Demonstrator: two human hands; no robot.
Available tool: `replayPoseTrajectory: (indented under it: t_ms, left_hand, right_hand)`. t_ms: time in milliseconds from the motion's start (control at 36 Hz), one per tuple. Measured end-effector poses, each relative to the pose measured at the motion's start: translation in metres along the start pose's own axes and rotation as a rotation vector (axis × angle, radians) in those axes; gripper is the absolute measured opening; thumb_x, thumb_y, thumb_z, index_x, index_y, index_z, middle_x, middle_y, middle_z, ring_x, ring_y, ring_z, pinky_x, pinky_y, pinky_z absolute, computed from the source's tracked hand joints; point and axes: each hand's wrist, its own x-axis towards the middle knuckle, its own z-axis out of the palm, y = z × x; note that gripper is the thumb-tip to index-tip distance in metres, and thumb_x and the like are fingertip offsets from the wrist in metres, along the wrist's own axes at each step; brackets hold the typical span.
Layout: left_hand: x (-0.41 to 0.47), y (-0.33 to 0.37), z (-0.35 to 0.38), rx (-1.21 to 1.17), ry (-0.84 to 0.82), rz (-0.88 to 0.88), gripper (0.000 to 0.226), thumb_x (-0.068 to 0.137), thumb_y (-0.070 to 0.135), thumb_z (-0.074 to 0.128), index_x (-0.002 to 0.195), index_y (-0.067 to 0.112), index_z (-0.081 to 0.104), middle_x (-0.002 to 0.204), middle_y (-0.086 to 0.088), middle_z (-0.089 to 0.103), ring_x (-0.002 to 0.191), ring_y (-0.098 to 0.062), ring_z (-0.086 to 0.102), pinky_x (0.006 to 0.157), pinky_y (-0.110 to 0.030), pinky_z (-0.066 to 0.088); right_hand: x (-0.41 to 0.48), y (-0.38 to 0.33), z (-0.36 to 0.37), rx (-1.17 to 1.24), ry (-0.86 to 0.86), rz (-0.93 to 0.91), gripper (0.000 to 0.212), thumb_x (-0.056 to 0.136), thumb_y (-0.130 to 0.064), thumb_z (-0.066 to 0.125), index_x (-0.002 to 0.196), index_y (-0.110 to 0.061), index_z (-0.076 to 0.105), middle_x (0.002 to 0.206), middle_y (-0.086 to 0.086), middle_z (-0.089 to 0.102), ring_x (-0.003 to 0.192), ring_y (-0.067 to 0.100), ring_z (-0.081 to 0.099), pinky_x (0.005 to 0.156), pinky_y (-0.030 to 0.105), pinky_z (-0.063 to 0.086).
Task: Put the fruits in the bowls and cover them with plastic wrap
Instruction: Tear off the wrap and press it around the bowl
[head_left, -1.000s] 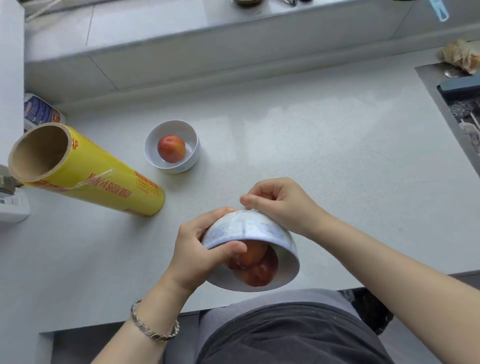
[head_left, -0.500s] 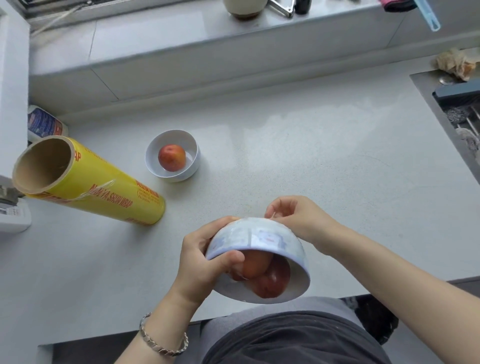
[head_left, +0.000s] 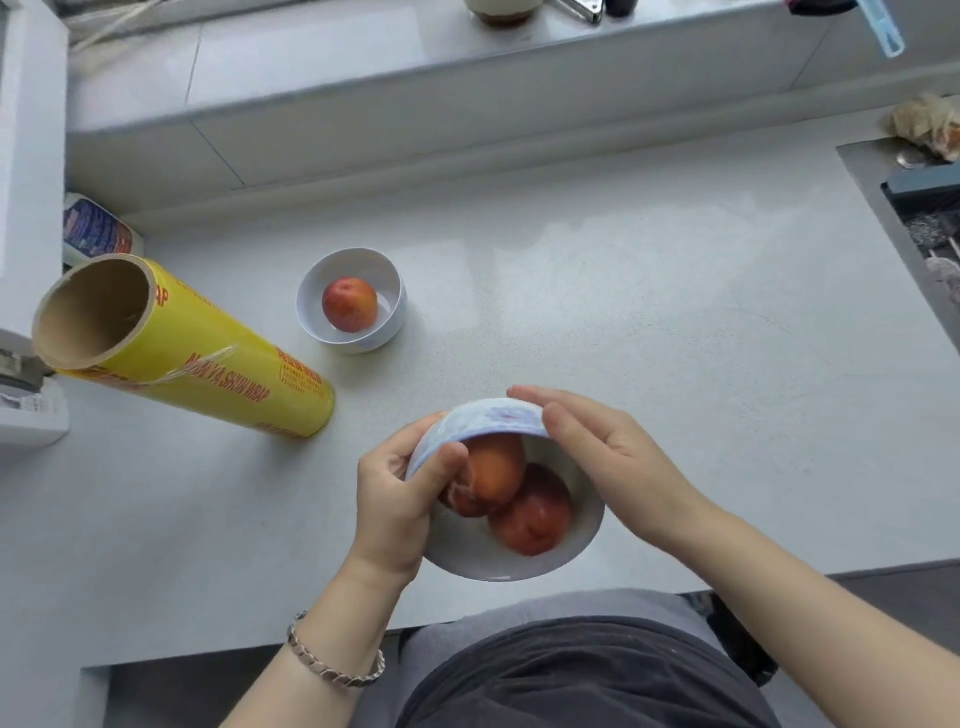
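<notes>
Gripping the near bowl with the left hand, fingers curled round its left wall and thumb hooked over the rim, tipping its mouth toward the body above the near edge of the surface. Laying the right hand flat on the bowl's upturned outer side, fingers straight and together, clamped on nothing, seemingly smoothing wrap down against the wall. Showing a hazy sheen there, though not enough to be sure of the film itself. Carrying about three fruits inside, bunched low and not spilling despite the tilt, hinting at film stretched across the mouth.

Judging this bowl as nearly done: filled, apparently covered, edges being pressed home.

Leaving the far bowl for later, by the look of it: sitting upright on the surface well beyond the hands, holding one fruit, with no film seeming to lie over it. Lying on its side to the left, near that bowl but apart from it, the roll, trailing a loose tail of film.

Remaining, on this reading: setting the near bowl down, pulling and tearing another sheet, stretching it over the far bowl, pressing it round the rim. Not being able to tell whether more fruit is waiting out of view.
</notes>
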Motion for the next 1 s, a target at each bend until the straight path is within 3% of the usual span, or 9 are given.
replayPoseTrajectory:
  t_ms: [111, 222, 306, 444, 556, 639, 722, 806, 1000]
  left_hand:
    - [0.002, 0.002, -0.002, 0.026, -0.053, -0.023, 0.059, 0.049, 0.068, 0.076, 0.079, 0.018, 0.074, 0.079, -0.01, 0.064, 0.076, -0.018, 0.058, 0.069, -0.025, 0.048]
    - [0.005, 0.001, -0.002, 0.053, -0.066, -0.038, 0.063, 0.046, 0.069, 0.077, 0.081, 0.018, 0.075, 0.078, -0.002, 0.069, 0.075, -0.014, 0.061, 0.068, -0.022, 0.049]
    - [0.006, 0.001, -0.003, 0.061, -0.058, -0.042, 0.067, 0.045, 0.069, 0.077, 0.086, 0.016, 0.072, 0.079, 0.004, 0.072, 0.076, -0.008, 0.064, 0.067, -0.018, 0.049]
    - [0.007, -0.005, -0.004, 0.099, -0.042, -0.1, 0.04, 0.05, 0.046, 0.072, 0.082, 0.022, 0.073, 0.078, 0.005, 0.073, 0.075, -0.007, 0.065, 0.068, -0.019, 0.05]
    - [0.007, -0.01, 0.001, 0.046, -0.035, -0.161, 0.033, 0.051, 0.047, 0.071, 0.071, 0.021, 0.075, 0.072, 0.005, 0.071, 0.07, -0.007, 0.062, 0.064, -0.019, 0.048]
    - [0.017, -0.014, 0.003, 0.038, 0.082, -0.264, 0.063, 0.044, 0.063, 0.075, 0.066, 0.006, 0.058, 0.067, -0.009, 0.052, 0.066, -0.019, 0.047, 0.063, -0.029, 0.038]
    - [0.031, -0.005, 0.009, -0.064, 0.146, -0.493, 0.086, 0.042, 0.07, 0.077, 0.085, -0.003, 0.065, 0.085, -0.02, 0.068, 0.079, -0.033, 0.065, 0.077, -0.044, 0.05]
    - [0.045, -0.001, 0.019, -0.102, 0.122, -0.608, 0.071, 0.049, 0.063, 0.068, 0.093, 0.008, 0.072, 0.091, -0.014, 0.074, 0.09, -0.028, 0.07, 0.089, -0.042, 0.053]
    - [0.079, 0.0, 0.029, 0.022, 0.004, -0.664, 0.059, 0.086, 0.063, 0.042, 0.118, 0.015, 0.056, 0.114, -0.01, 0.065, 0.102, -0.024, 0.064, 0.091, -0.038, 0.05]
  right_hand:
    - [0.012, -0.004, -0.011, -0.133, -0.114, 0.082, 0.061, 0.083, -0.068, 0.025, 0.111, -0.033, 0.066, 0.116, -0.018, 0.064, 0.112, -0.004, 0.055, 0.103, 0.025, 0.038]
    - [0.014, -0.018, -0.002, -0.109, -0.16, -0.09, 0.04, 0.083, -0.055, 0.039, 0.11, -0.035, 0.061, 0.117, -0.019, 0.062, 0.115, -0.007, 0.051, 0.102, 0.014, 0.036]
    - [0.017, -0.017, 0.006, -0.235, -0.237, -0.16, 0.046, 0.081, -0.052, 0.04, 0.114, -0.029, 0.062, 0.12, -0.02, 0.059, 0.116, -0.01, 0.049, 0.101, 0.011, 0.034]
    - [0.026, -0.01, 0.002, -0.275, -0.286, -0.039, 0.046, 0.082, -0.049, 0.037, 0.116, -0.028, 0.06, 0.111, -0.027, 0.057, 0.105, -0.016, 0.049, 0.093, 0.003, 0.033]
    - [0.028, 0.009, -0.009, -0.201, -0.289, 0.094, 0.034, 0.086, -0.052, 0.043, 0.102, -0.028, 0.062, 0.108, -0.012, 0.062, 0.099, -0.008, 0.056, 0.091, 0.016, 0.041]
    - [0.018, 0.024, -0.023, -0.012, -0.267, 0.159, 0.043, 0.082, -0.056, 0.047, 0.113, -0.03, 0.062, 0.115, -0.007, 0.064, 0.107, 0.005, 0.061, 0.092, 0.025, 0.048]
    - [0.011, 0.03, -0.03, 0.086, -0.196, 0.186, 0.032, 0.091, -0.049, 0.043, 0.112, -0.034, 0.061, 0.101, -0.015, 0.069, 0.096, 0.005, 0.066, 0.076, 0.022, 0.053]
    - [0.017, 0.035, -0.032, 0.039, -0.068, 0.18, 0.028, 0.095, -0.035, 0.037, 0.093, -0.029, 0.064, 0.077, -0.013, 0.066, 0.074, 0.001, 0.065, 0.064, 0.016, 0.051]
    - [0.027, 0.053, -0.04, 0.194, 0.29, 0.263, 0.036, 0.099, -0.031, 0.033, 0.087, -0.014, 0.063, 0.083, 0.008, 0.069, 0.071, 0.017, 0.066, 0.061, 0.028, 0.055]
